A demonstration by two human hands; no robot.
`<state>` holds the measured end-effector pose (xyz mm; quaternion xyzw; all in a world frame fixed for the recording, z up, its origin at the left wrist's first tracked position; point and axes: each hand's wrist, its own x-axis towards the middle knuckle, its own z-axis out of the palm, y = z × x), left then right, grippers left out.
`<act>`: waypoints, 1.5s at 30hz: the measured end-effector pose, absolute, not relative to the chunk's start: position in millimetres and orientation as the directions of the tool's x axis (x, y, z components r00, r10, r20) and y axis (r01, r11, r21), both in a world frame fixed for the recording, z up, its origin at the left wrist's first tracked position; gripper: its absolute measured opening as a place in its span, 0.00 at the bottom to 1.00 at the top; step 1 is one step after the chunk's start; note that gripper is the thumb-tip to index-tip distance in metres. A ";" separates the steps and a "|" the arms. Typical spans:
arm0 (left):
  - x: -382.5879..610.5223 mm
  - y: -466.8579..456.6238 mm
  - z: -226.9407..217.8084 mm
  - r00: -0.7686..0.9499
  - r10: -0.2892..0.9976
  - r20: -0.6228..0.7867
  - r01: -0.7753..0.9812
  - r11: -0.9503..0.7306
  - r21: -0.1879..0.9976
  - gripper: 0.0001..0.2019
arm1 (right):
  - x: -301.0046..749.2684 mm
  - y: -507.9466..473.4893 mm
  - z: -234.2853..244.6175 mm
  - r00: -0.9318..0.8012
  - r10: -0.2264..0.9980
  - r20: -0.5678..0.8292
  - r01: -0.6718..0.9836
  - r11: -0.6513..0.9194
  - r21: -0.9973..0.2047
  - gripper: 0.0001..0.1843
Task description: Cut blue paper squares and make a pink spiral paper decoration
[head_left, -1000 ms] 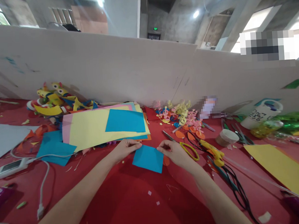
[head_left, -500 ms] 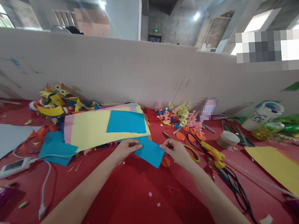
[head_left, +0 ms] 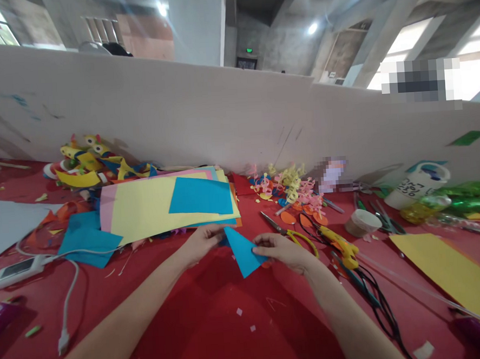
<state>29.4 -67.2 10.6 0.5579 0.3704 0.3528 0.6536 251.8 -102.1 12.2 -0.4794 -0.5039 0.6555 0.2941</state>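
A blue paper piece (head_left: pixel 241 250), folded into a triangle, is held just above the red table (head_left: pixel 216 322). The left hand (head_left: pixel 203 241) pinches its upper corner, the right hand (head_left: pixel 283 249) grips its right edge. Just behind lies a stack of coloured sheets (head_left: pixel 144 207); yellow-handled scissors (head_left: pixel 296 235) lie just right of the right hand.

You have two hands: left hand (head_left: pixel 201 242), right hand (head_left: pixel 285 251). Blue paper, three pieces: folded triangle (head_left: pixel 241 253) in your hands, blue square (head_left: pixel 200 195) on the paper stack (head_left: pixel 140 212), blue sheet (head_left: pixel 87 240) left of the stack. Right of the stack: one scissors (head_left: pixel 292 235), one glue gun (head_left: pixel 340 245), one tape roll (head_left: pixel 362 222).
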 end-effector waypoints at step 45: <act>-40.9 -49.9 64.1 0.728 0.666 -0.163 0.063 0.172 0.983 0.36 | 312.7 -93.0 24.8 -0.034 0.971 -0.238 0.910 -0.068 -0.408 0.11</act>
